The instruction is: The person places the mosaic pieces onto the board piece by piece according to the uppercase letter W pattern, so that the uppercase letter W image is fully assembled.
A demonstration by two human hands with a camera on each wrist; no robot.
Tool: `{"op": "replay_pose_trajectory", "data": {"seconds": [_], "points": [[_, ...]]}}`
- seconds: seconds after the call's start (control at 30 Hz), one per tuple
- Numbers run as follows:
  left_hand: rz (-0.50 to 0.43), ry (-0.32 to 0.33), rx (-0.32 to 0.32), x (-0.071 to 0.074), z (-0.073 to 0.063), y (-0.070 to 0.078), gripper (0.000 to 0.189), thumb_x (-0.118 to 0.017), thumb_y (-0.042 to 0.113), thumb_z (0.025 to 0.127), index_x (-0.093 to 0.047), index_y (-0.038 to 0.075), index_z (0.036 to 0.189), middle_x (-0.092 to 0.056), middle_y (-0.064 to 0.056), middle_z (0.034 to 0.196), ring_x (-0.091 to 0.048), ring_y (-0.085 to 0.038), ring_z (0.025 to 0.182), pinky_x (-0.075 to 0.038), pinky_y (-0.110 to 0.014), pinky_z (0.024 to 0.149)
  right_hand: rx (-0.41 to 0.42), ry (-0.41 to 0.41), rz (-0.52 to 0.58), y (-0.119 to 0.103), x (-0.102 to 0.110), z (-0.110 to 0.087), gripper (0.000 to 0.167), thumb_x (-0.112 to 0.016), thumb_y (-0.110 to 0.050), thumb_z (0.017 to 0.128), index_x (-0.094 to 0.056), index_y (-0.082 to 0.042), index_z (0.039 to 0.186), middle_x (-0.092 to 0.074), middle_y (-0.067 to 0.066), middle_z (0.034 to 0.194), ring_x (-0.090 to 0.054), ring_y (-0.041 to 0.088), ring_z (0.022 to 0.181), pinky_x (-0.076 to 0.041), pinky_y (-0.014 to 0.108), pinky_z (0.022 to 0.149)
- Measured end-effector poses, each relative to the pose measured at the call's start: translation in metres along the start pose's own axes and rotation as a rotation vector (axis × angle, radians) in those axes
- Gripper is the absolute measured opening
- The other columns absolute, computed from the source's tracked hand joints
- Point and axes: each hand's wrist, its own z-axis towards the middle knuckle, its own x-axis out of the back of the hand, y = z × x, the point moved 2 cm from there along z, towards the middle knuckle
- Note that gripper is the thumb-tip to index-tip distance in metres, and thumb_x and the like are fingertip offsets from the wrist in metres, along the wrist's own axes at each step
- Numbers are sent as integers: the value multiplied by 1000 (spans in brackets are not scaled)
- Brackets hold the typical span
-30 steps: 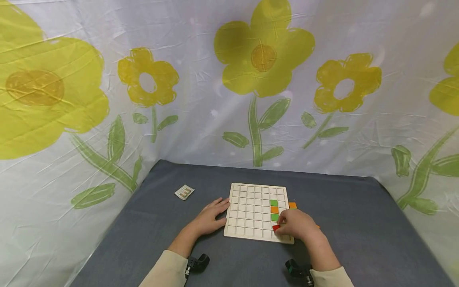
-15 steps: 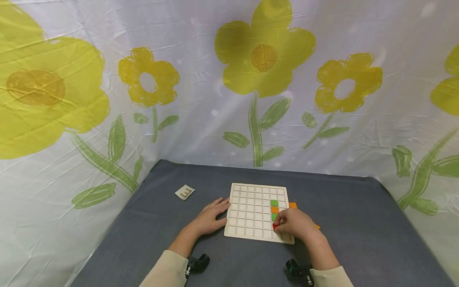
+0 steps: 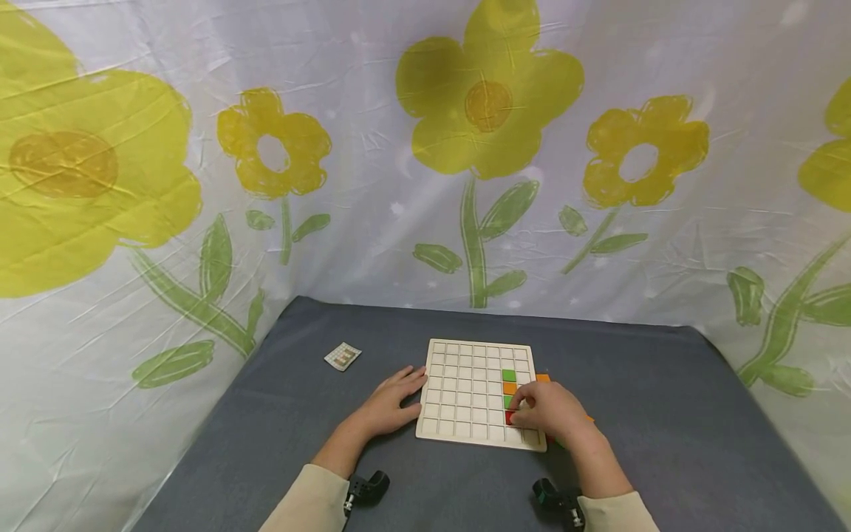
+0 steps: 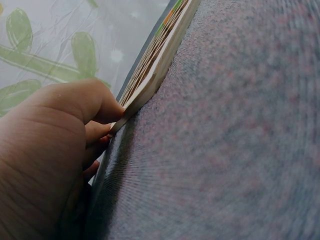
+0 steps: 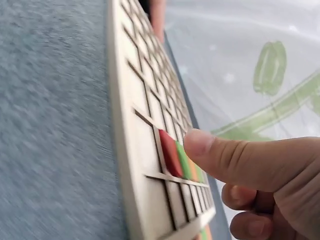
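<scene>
A pale wooden grid board (image 3: 462,391) lies on the cloth. My left hand (image 3: 391,403) rests along its left edge, fingers spread and thumb tip at the rim, as the left wrist view shows too. In the board's right part a red tile (image 5: 170,153) sits in a square, below a green tile (image 3: 508,402), an orange tile (image 3: 509,388) and another green tile (image 3: 508,375) in one column. Over that column is my right hand (image 3: 548,408), thumb (image 5: 200,145) beside the tiles with nothing pinched. Its index fingertip is hidden in the right wrist view.
A small patterned card (image 3: 343,356) lies to the left of the board. Loose tiles, one of them orange (image 3: 543,377), lie by the board's right edge, partly behind my right hand. A flower-print curtain (image 3: 359,207) stands behind the dark-covered table (image 3: 638,414).
The red tile, tilted in my right fingers before, now lies flat in its square below the lower green tile. The right fingers have loosened from it. My left hand has stayed in place.
</scene>
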Motion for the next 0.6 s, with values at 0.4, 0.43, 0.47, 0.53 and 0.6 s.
{"op": "replay_pose_trajectory", "data": {"seconds": [0.4, 0.43, 0.47, 0.53, 0.6], "points": [[-2, 8, 1, 0, 0, 1, 59, -57, 26, 102, -45, 7, 156, -36, -5, 164, -25, -32, 153, -25, -61, 117, -26, 63, 60, 22, 23, -3, 9, -78, -18, 92, -76, -13, 99, -49, 3, 70, -43, 18, 61, -36, 33, 57], [0, 7, 4, 0, 0, 0, 59, -57, 27, 102, -44, 8, 157, -36, -4, 164, -24, -31, 153, -25, -61, 117, -27, 62, 66, 25, 24, -4, 9, -77, -16, 92, -76, -11, 100, -48, 3, 70, -42, 18, 61, -36, 33, 56], [0, 6, 5, -1, 0, 0, 59, -57, 27, 102, -44, 8, 157, -36, -4, 164, -25, -31, 153, -25, -61, 117, -33, 59, 79, 27, 25, -4, 11, -77, -15, 92, -76, -9, 101, -48, 4, 70, -42, 18, 61, -35, 33, 56], [1, 6, 7, -1, 0, -1, 59, -57, 27, 102, -44, 8, 157, -35, -4, 164, -25, -31, 153, -25, -61, 117, -47, 43, 107, 33, 28, -6, 12, -77, -13, 92, -75, -6, 101, -48, 4, 71, -43, 19, 63, -36, 34, 57], [4, 4, 12, -1, 0, -1, 60, -57, 27, 102, -44, 9, 157, -35, -3, 164, -24, -31, 154, -25, -60, 118, -67, 22, 123, 39, 30, -8, 10, -76, -10, 91, -75, -6, 99, -50, 4, 73, -45, 19, 66, -38, 34, 58]]}}
